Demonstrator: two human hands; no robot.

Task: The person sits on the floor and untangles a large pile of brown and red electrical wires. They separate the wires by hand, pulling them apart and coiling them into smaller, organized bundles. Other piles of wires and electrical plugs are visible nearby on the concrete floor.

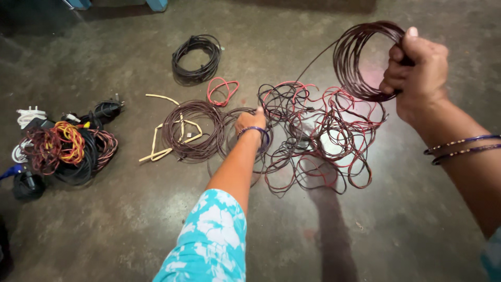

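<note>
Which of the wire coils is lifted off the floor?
The dark brown coil gripped in the right hand. It is held up in the air, while the black coil and the other brown coil lie flat on the floor.

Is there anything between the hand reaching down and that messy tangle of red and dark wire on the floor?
Nothing visible stands in the way. The left hand already reaches the left edge of the loose tangle, beside a flat dark wire coil. The right hand holds a wound coil up, with one strand leading down to the tangle.
</note>
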